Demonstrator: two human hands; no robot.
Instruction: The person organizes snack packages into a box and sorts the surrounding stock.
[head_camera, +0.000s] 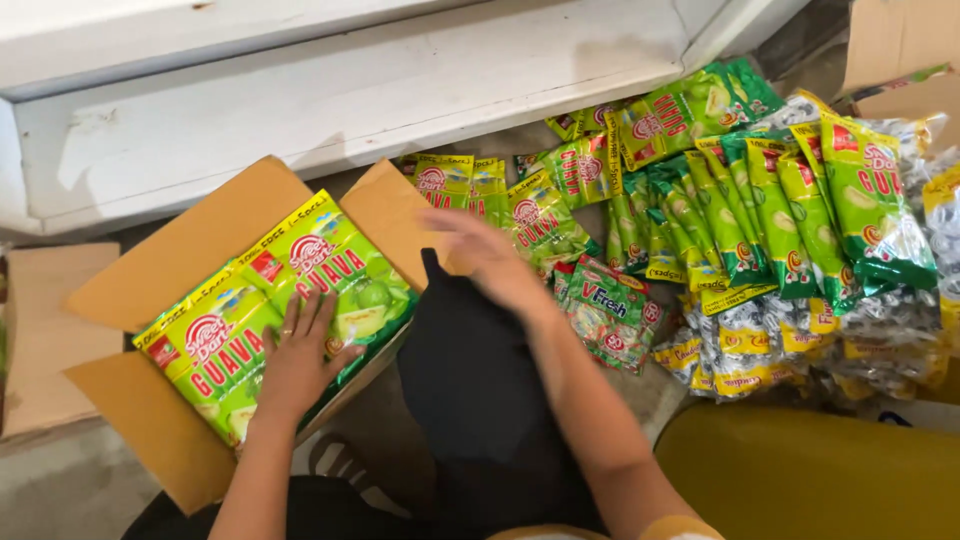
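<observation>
While the open brown cardboard box (180, 300) sits on the floor at the left with its flaps spread, the left hand (298, 362) lies flat on the top yellow-green guava candy packet (285, 300) inside it — fingers together and straight, pressing down, not gripping. The packets fill the box nearly to its rim, lying slightly tilted. A dark trouser leg (480, 400) runs between the box and the goods at the right. Above it, the right hand (490, 258) is blurred in the air, fingers loosely apart and empty as far as can be told, near a small red-and-green mint packet (610, 312) and the loose green candy packets (545, 215) on the floor. Farther right, a long overlapping row of green packets (760, 200) rests on silvery clear sachets with yellow strips (800, 340); a white painted ledge (350, 90) runs behind everything.

The likely trouble, as I judge it: the box looks full, so another packet could slide off the slick, tilted top layer once the pressing hand lifts. A hasty reach could also knock the overlapping row out of order.
</observation>
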